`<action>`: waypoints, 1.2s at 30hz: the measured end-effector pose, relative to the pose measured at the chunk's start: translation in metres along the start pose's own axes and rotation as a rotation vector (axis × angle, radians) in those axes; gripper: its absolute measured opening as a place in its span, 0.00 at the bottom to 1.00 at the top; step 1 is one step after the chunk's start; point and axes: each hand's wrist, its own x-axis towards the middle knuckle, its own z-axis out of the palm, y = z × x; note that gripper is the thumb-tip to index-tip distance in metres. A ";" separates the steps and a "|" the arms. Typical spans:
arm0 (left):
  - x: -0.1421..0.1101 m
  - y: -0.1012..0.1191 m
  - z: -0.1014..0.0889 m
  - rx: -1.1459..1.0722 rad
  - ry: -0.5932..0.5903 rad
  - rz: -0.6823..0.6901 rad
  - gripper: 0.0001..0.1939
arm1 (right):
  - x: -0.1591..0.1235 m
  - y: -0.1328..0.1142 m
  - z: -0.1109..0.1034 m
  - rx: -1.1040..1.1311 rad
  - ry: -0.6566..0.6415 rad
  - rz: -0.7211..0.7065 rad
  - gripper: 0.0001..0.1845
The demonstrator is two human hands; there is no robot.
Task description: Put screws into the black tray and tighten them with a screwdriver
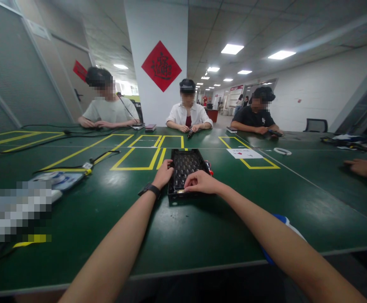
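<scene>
In front of me on the green table lies a shallow black open-topped case (188, 160), its floor covered with a dark, shiny pattern of rounded cells. My left hand (164, 173), with a dark band on its wrist, grips the left wall of the case. Inside the near end, my right hand (200, 183) is closed in a pinch, fingertips down near the front wall. A small pale piece (180, 192) shows beside those fingertips; whether they hold it is unclear. Small red and clear items (209, 167) sit against the right side of the case.
Yellow tape outlines (132, 168) mark the table. A white printed sheet (245, 153) and a white ring (282, 151) lie beyond, to the right. Bags and a cable (104, 155) lie left. Three people sit opposite; another person's hand (360, 167) rests at right.
</scene>
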 end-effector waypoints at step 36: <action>0.000 -0.002 0.001 0.005 0.005 -0.006 0.24 | 0.002 0.003 -0.002 -0.088 -0.073 -0.068 0.17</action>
